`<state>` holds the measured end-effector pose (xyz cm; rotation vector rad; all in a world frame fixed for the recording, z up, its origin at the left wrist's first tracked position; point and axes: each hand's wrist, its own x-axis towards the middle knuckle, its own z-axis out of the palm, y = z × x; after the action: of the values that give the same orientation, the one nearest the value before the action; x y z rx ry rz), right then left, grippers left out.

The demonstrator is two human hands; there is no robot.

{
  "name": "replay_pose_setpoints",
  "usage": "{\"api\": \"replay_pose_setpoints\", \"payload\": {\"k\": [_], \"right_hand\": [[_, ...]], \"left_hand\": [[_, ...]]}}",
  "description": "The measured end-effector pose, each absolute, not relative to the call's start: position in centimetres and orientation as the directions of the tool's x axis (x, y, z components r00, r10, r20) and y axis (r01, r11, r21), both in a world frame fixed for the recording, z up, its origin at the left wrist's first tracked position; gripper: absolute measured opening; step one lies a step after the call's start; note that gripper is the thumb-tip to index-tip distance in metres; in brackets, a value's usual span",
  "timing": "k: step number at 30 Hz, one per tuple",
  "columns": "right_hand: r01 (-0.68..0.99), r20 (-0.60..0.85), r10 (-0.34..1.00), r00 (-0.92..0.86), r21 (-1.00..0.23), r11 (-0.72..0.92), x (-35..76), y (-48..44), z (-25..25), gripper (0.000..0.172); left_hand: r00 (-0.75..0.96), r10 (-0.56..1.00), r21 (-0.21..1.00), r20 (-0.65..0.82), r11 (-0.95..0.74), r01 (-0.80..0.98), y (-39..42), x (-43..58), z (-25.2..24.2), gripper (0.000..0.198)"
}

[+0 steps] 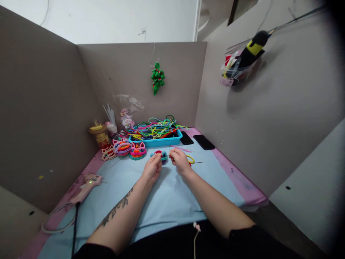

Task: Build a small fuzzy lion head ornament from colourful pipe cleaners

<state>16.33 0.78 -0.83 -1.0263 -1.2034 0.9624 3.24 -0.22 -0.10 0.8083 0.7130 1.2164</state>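
My left hand point(153, 167) is closed in a pinch, with its fingertips in front of a small blue and red pipe-cleaner figure point(164, 156). Whether the fingers grip that figure or something finer before it does not show. Just to the right, my right hand point(180, 161) is also closed, thumb against fingers; whatever is in it is too small to make out. A yellow loop point(191, 158), partly behind the right hand, lies by a thin pointed tool point(198, 162). Three finished-looking pipe-cleaner heads stand to the left, among them a pink-eared one point(137, 151).
Behind the hands, a blue tray point(156, 143) is heaped with coloured pipe cleaners point(159, 127). Two dark phones point(204, 142) lie at its right. A pink glue gun point(87, 189) with a cable rests at left. Grey partitions enclose the table; a holder point(237, 70) hangs at right.
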Motion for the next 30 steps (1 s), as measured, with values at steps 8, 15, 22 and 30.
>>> {"api": "replay_pose_setpoints", "payload": {"k": [8, 15, 22, 30], "right_hand": [[0.262, 0.399, 0.91, 0.109, -0.895, 0.361, 18.2, 1.4, -0.2, 0.021], [0.195, 0.4, 0.916, 0.042, -0.902, 0.385, 18.7, 2.0, -0.5, 0.012], [0.204, 0.42, 0.906, 0.059, -0.893, 0.401, 18.7, 2.0, -0.5, 0.019], [0.318, 0.391, 0.92, 0.01, -0.874, 0.368, 18.5, 2.0, -0.4, 0.025]], "left_hand": [[0.254, 0.963, 0.814, -0.088, 0.217, -0.539, -0.4, 3.2, 0.1, 0.043], [0.267, 0.958, 0.81, -0.104, 0.237, -0.536, -0.2, 3.2, -0.1, 0.044], [0.277, 0.955, 0.803, -0.106, 0.247, -0.543, -0.2, 3.2, -0.2, 0.042], [0.302, 0.946, 0.795, -0.116, 0.271, -0.543, -0.2, 3.3, -0.2, 0.039]]}}
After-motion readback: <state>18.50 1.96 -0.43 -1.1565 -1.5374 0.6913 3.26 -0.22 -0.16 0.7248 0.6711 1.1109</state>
